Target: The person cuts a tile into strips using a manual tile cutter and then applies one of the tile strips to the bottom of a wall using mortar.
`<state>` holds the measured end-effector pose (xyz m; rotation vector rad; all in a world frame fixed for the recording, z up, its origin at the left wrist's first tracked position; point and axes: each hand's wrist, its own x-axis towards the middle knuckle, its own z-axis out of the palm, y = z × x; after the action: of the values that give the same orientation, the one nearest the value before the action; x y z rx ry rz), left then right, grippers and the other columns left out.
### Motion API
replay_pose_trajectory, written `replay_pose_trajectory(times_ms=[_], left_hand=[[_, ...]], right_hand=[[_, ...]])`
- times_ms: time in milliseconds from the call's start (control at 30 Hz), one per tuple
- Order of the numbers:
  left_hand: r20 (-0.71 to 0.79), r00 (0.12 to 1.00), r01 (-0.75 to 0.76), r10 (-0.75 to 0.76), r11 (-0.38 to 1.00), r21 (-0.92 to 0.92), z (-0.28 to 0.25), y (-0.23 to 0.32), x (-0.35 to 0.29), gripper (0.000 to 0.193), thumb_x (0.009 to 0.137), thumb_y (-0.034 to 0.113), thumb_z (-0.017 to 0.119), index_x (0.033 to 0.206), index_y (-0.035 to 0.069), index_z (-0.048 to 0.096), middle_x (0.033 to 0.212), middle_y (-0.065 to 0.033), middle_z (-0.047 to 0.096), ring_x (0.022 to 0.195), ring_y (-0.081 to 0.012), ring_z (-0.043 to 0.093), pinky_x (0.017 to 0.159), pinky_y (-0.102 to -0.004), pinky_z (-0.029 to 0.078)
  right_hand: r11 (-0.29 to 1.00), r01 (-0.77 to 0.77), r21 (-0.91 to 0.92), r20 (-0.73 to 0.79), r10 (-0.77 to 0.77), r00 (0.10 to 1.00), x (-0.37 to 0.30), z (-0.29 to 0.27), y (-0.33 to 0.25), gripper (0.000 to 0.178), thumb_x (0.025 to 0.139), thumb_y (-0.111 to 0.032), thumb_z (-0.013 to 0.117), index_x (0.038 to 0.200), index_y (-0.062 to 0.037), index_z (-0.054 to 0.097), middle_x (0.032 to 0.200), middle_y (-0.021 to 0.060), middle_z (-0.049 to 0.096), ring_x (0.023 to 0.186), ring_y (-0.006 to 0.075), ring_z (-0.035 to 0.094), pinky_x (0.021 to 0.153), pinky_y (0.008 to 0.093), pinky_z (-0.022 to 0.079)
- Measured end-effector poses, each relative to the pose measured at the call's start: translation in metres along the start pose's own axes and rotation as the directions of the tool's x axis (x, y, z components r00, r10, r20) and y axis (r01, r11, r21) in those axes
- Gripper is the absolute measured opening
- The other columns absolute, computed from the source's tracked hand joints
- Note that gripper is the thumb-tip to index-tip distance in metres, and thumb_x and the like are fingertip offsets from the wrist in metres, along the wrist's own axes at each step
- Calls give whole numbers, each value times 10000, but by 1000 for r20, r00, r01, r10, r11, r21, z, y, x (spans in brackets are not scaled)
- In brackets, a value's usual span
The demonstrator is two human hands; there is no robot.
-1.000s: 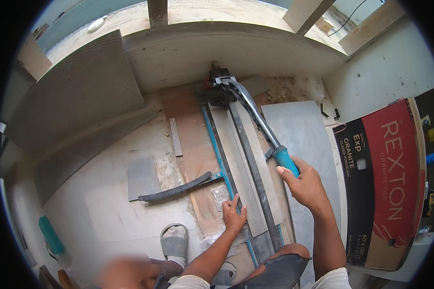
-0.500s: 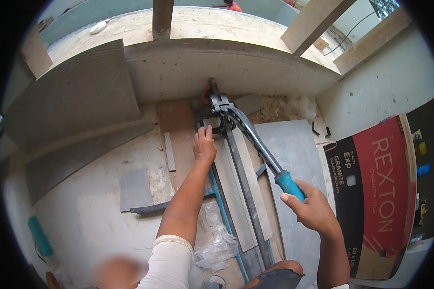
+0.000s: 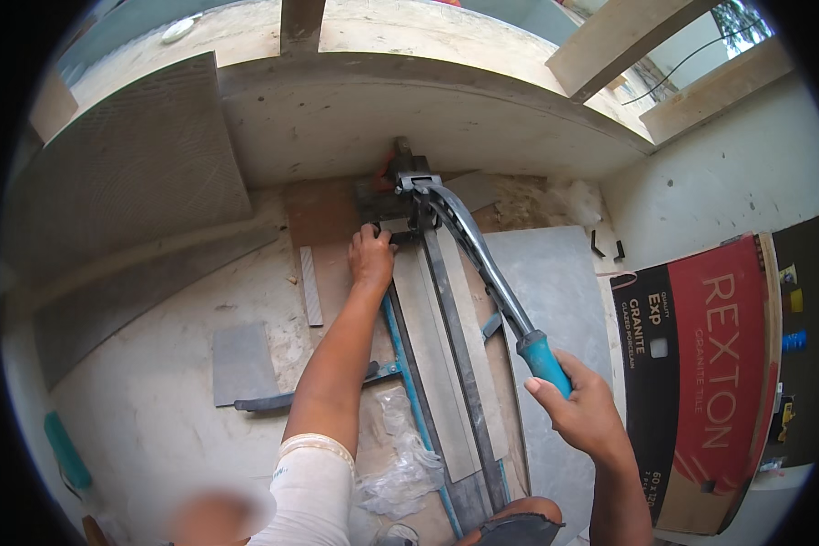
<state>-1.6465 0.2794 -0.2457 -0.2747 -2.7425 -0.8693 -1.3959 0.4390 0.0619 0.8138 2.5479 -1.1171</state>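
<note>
our right grip (image 3: 581,414) wraps the cutter handle (image 3: 542,360); our left grip (image 3: 371,259), hold unclear, is nearer the tile (image 3: 434,373), which stretches lengthwise toward us.

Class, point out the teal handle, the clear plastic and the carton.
Teal handle (image 3: 544,364): head view, middle of the grip.
Clear plastic (image 3: 404,480): head view, crumpled middle.
Carton (image 3: 691,382): head view, red panel.
</note>
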Motion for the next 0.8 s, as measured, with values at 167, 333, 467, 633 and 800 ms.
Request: replay_pose_trajectory(times_ms=[167,333,467,633,800], left_hand=[[27,998,50,-49,998,-35,5,-11,-1,222,769,217,742,982,159,716,1065,-84,572,1039,-306,555,855,-441,483],[33,986,165,-162,982,-89,7,-10,5,207,797,217,721,997,162,714,1072,-94,580,1036,-317,574,835,-457,504],[75,981,185,-179,979,-86,4,-5,8,199,816,216,708,1005,155,710,1080,-98,580,1038,-321,578,822,-469,517],[91,981,180,-173,981,-75,8,-1,9,180,839,203,685,1009,147,705,1096,-109,573,1042,-325,575,830,-479,514],[62,971,238,-233,966,-101,13,-2,15,165,857,193,663,1011,147,703,1092,-119,566,1035,-339,572,828,-490,514]], right_hand=[[998,-37,-47,6,37,999,1,17,6,526,867,-330,673,1265,-2,568,843,173,670,774,224,657,716,332,501],[998,51,-29,-56,-52,997,-2,40,29,521,876,-331,662,1269,-7,553,810,162,664,740,242,664,695,337,501],[997,52,-48,-56,-55,997,2,36,23,504,882,-330,659,1260,-13,557,766,140,651,692,237,651,670,334,496],[995,91,-29,-72,-93,993,10,33,16,482,887,-328,654,1260,-36,567,736,128,642,667,214,639,660,326,493],[997,70,-38,-52,-72,996,12,36,12,490,889,-324,653,1274,-36,560,743,130,639,672,197,631,659,322,492]])
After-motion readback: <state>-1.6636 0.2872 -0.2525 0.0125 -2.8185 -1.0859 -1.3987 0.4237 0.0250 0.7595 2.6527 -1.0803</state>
